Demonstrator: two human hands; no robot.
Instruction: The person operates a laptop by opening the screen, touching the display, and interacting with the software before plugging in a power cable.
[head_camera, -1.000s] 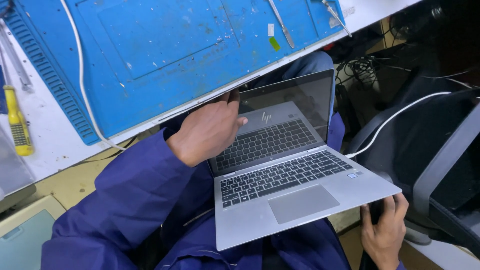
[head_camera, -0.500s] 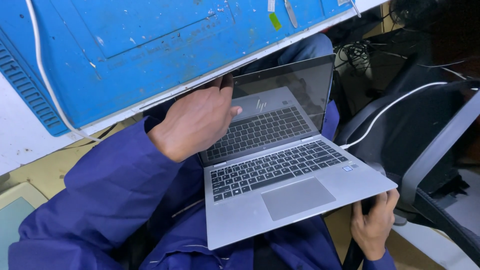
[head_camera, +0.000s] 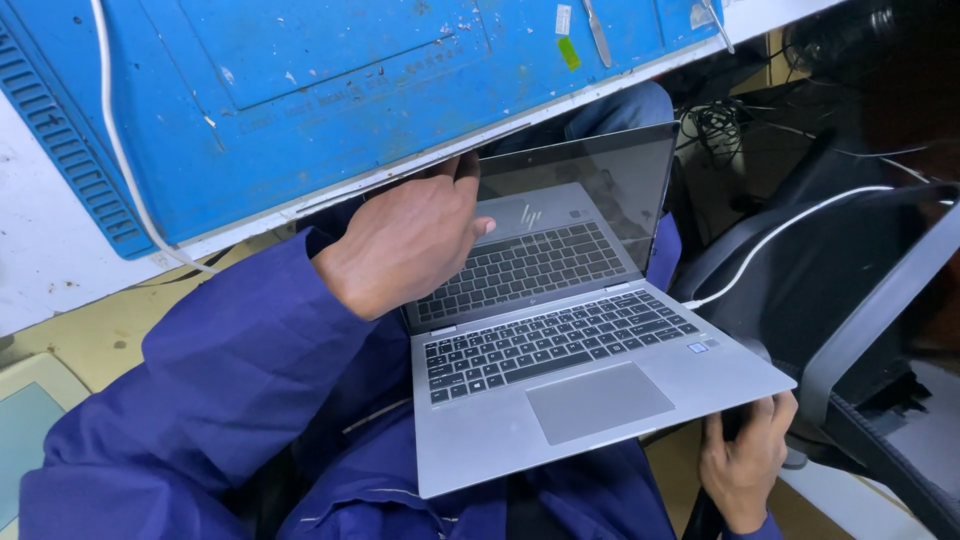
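Note:
A silver laptop lies open on my lap, its dark screen leaning back towards the bench edge. My left hand, in a blue sleeve, grips the screen's upper left edge, fingers over the top and thumb on the glass. My right hand is under the laptop's front right corner. Its fingers curl round a dark object that I cannot make out. A white cable runs from the laptop's right side.
A blue work mat covers the white bench right above the screen, with a white wire and metal tweezers on it. A black chair stands at the right, tangled cables behind it.
The view has drifted, so the bench now sits higher and further left. My left hand stays on the screen's edge. My right hand has come up closer under the laptop's front corner.

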